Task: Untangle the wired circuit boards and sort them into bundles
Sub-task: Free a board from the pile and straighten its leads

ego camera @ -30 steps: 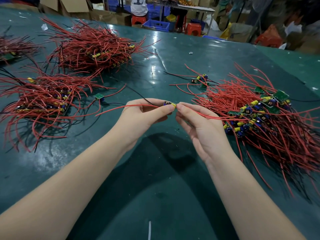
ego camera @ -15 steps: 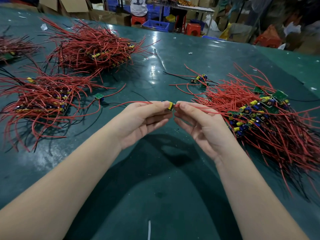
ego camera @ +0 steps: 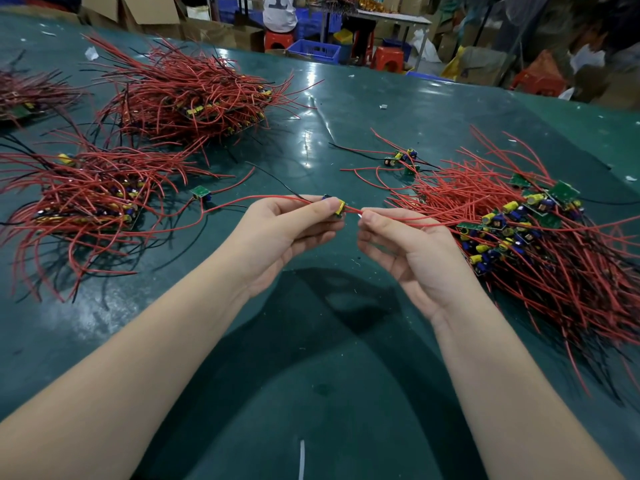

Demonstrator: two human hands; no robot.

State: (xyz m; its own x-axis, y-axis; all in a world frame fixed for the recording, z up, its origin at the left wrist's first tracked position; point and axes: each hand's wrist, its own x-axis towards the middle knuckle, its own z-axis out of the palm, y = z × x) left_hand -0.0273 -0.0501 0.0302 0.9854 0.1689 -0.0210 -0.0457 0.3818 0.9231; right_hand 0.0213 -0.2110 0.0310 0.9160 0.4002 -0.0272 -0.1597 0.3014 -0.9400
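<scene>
Small yellow-capped circuit board (ego camera: 338, 208) in left grip (ego camera: 287, 233); its red wire (ego camera: 415, 218) in right grip (ego camera: 405, 244)

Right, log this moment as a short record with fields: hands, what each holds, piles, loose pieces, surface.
left hand: left hand pinches a small circuit board with a yellow part
right hand: right hand pinches the red wire running from that board
tangled pile: large pile at right, boards and red wires mixed
sorted bundles: near bundle at left; far bundle behind it
loose pieces: single green board left of hands; small cluster beyond them
surface: green table
</scene>
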